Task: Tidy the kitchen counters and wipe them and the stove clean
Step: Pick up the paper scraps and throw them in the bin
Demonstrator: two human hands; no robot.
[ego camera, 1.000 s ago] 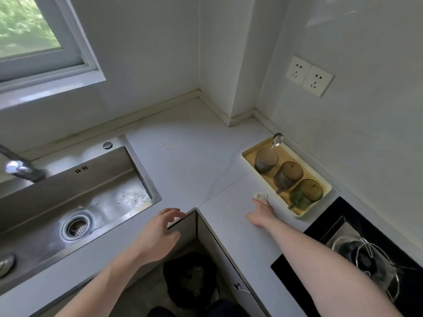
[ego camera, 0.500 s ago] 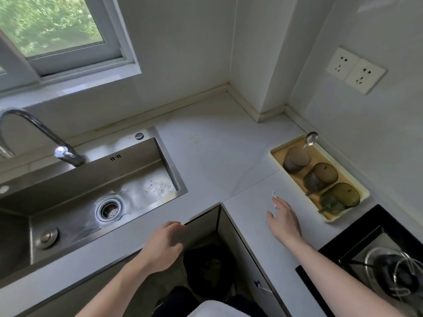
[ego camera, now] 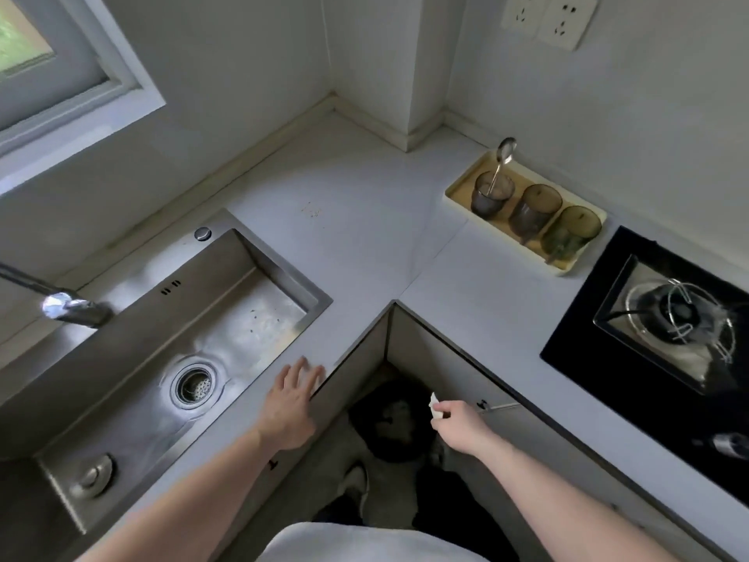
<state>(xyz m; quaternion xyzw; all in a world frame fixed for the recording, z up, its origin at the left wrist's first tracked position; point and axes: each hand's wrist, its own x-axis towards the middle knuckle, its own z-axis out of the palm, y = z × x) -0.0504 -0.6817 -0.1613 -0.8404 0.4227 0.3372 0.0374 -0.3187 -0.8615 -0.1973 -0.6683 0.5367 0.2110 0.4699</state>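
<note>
My right hand (ego camera: 460, 427) pinches a small white scrap (ego camera: 434, 400) and hangs off the counter, above a dark bin (ego camera: 391, 423) on the floor in the corner. Fingers straight, my left hand (ego camera: 292, 403) rests flat on the front edge of the grey L-shaped counter (ego camera: 364, 221), just right of the steel sink (ego camera: 170, 358). A patch of crumbs (ego camera: 311, 211) lies on the counter behind the sink. The black glass stove (ego camera: 664, 338) with its burner is at the right.
A cream tray (ego camera: 454, 191) by the right wall holds three tinted jars, one with a spoon (ego camera: 502, 160) in it. The faucet (ego camera: 69, 308) reaches over the sink from the left. Wall sockets (ego camera: 547, 16) sit above the tray. A window is at upper left.
My right hand picked the white scrap off the counter beside the tray and drew back, off the counter and over the bin. My left hand stayed at the counter edge, fingers now flat.
</note>
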